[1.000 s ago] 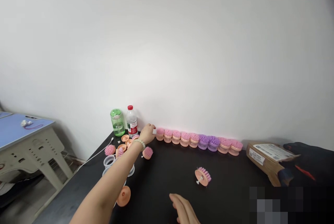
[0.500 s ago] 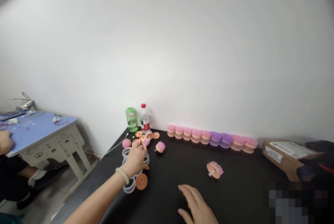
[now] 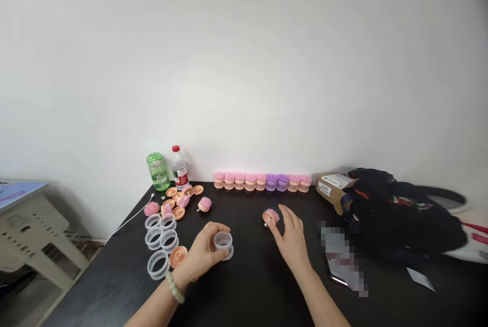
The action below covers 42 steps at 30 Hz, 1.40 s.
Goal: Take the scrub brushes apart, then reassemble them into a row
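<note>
My left hand (image 3: 206, 251), with a beaded bracelet at the wrist, is closed around a translucent plastic ring (image 3: 223, 244) just above the black table. To the right, my right hand (image 3: 290, 233) reaches over a pink-bristled brush head (image 3: 271, 215) with a peach base and a white stem. Its fingers are apart, and the thumb overlaps the base; whether it touches cannot be made out. Several more clear rings (image 3: 158, 264) stand left of my left hand, beside a peach disc (image 3: 178, 256). Another pink brush head (image 3: 205, 204) lies farther back on its side.
Finished-looking pink brushes (image 3: 239, 180) and purple brushes (image 3: 271, 181) line the wall. A green bottle (image 3: 158, 172) and a red-capped water bottle (image 3: 179, 168) stand back left, near loose peach discs (image 3: 198, 190). A cardboard box (image 3: 331, 192) and black bag (image 3: 404, 225) occupy the right.
My left hand has left the group of parts at the left, bringing a clear ring toward the middle. My right hand has moved forward to the lone brush head. The view has turned right.
</note>
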Tool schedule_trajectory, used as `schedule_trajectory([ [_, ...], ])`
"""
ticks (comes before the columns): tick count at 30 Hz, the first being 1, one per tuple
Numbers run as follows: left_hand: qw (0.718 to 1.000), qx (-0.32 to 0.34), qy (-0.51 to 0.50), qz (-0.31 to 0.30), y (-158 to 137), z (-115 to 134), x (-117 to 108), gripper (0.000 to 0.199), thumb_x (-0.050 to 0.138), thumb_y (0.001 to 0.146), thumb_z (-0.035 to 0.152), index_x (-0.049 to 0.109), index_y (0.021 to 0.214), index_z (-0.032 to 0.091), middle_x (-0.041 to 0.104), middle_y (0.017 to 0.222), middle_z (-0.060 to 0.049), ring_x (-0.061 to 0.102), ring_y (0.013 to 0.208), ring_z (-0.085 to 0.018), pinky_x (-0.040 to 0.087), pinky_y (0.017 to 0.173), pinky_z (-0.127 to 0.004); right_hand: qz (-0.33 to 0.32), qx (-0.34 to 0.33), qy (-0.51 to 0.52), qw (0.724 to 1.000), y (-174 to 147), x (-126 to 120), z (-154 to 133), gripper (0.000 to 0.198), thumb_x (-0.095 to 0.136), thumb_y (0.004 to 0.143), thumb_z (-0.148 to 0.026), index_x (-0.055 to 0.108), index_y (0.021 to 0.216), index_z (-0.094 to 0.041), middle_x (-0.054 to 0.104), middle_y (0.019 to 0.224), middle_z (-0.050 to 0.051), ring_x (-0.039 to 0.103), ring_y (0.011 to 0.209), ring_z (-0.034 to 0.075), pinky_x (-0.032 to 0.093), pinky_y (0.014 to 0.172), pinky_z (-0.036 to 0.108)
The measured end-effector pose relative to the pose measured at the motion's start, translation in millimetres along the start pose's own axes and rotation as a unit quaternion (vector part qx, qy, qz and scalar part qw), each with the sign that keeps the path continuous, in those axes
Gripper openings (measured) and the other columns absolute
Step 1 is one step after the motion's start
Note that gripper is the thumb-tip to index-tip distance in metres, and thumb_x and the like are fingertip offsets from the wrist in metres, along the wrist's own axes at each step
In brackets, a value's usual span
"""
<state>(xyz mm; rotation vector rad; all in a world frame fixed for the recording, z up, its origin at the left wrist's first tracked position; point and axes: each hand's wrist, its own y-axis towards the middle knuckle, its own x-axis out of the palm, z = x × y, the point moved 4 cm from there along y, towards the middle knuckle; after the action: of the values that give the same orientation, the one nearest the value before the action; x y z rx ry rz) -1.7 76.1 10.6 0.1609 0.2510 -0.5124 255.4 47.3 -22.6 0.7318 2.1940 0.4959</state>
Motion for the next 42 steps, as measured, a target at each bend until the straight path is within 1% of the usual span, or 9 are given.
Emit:
schedule_trajectory([
  [3,0.993,-0.017,-0.116,-0.014,5.0,-10.3,28.5,0.054,0.071,0.064,0.013,0.054,0.114,0.022,0.058,0.098,-0.001,0.060,0.085,-0.016,0.048,0.070,-0.027,-0.039,0.032,0.006,0.999,10.8,3.9,18.2,0.058,0.056,0.087,-0.033,0.045,0.142,-0.018,0.042,0.148,0.017,0.038,0.137,0.036,0.035,0.108,0.057],
  [7,0.984,-0.034,-0.171,-0.033,-0.5,-20.0,46.9,0.050,0.079,0.063,0.017,0.054,0.106,0.019,0.063,0.090,-0.002,0.060,0.082,-0.016,0.045,0.072,-0.027,-0.083,0.031,0.024,0.996,8.5,16.0,17.9,0.058,0.056,0.076,-0.013,0.055,0.133,-0.025,0.058,0.133,0.008,0.053,0.124,0.028,0.042,0.104,0.047],
  [13,0.984,-0.045,-0.169,-0.028,-12.2,-18.2,30.4,0.048,0.084,0.065,0.033,0.060,0.103,0.018,0.064,0.090,-0.003,0.057,0.081,-0.017,0.042,0.068,-0.026,-0.107,0.073,0.087,0.988,-2.1,9.9,5.0,0.036,0.067,0.068,-0.016,0.066,0.104,-0.020,0.063,0.108,0.009,0.064,0.103,0.029,0.051,0.094,0.047],
  [17,0.992,-0.031,-0.122,0.005,-13.4,-13.6,25.5,0.050,0.084,0.066,0.033,0.062,0.108,0.018,0.064,0.094,-0.003,0.058,0.084,-0.018,0.045,0.076,-0.029,-0.172,0.074,0.184,0.965,-14.0,8.8,-22.8,0.046,0.069,0.072,-0.021,0.057,0.117,-0.021,0.066,0.113,0.006,0.070,0.095,0.021,0.057,0.085,0.035],
  [21,0.993,-0.017,-0.110,0.028,-14.8,-12.4,28.2,0.051,0.081,0.069,0.034,0.063,0.115,0.020,0.064,0.103,-0.007,0.061,0.091,-0.022,0.048,0.081,-0.032,-0.241,0.092,0.287,0.923,-25.7,13.3,-50.7,0.051,0.069,0.071,-0.014,0.054,0.119,-0.023,0.070,0.110,0.004,0.069,0.100,0.021,0.056,0.088,0.035],
  [28,0.999,0.013,-0.024,0.021,-14.6,-11.2,27.2,0.046,0.081,0.070,0.030,0.066,0.113,0.024,0.065,0.112,-0.008,0.062,0.100,-0.026,0.050,0.086,-0.035,-0.228,0.041,0.234,0.944,-32.7,9.5,-69.3,0.040,0.070,0.068,-0.009,0.058,0.103,-0.024,0.065,0.115,0.004,0.066,0.096,0.021,0.054,0.086,0.036],
  [34,0.996,-0.007,-0.088,0.001,-14.3,-16.0,30.9,0.054,0.087,0.063,0.030,0.063,0.110,0.021,0.066,0.107,-0.006,0.062,0.095,-0.024,0.049,0.081,-0.032,-0.228,-0.003,0.229,0.946,-35.4,6.6,-75.5,0.040,0.080,0.064,-0.014,0.057,0.097,-0.024,0.062,0.104,0.001,0.062,0.088,0.019,0.052,0.079,0.031],
  [40,0.986,-0.017,-0.162,-0.023,-18.5,-5.9,28.4,0.046,0.085,0.067,0.037,0.064,0.103,0.018,0.065,0.094,-0.003,0.058,0.083,-0.019,0.045,0.072,-0.027,-0.253,0.009,0.316,0.914,-35.8,1.7,-74.0,0.062,0.086,0.067,-0.039,0.059,0.122,-0.026,0.058,0.106,0.004,0.062,0.092,0.021,0.055,0.081,0.033],
  [42,0.985,-0.017,-0.168,-0.034,-19.8,-1.8,28.1,0.045,0.084,0.069,0.038,0.065,0.104,0.018,0.065,0.094,-0.004,0.056,0.082,-0.018,0.044,0.072,-0.027,-0.266,0.011,0.317,0.910,-35.2,0.1,-74.9,0.058,0.082,0.072,-0.041,0.061,0.124,-0.027,0.057,0.108,0.005,0.062,0.095,0.022,0.055,0.083,0.033],
])
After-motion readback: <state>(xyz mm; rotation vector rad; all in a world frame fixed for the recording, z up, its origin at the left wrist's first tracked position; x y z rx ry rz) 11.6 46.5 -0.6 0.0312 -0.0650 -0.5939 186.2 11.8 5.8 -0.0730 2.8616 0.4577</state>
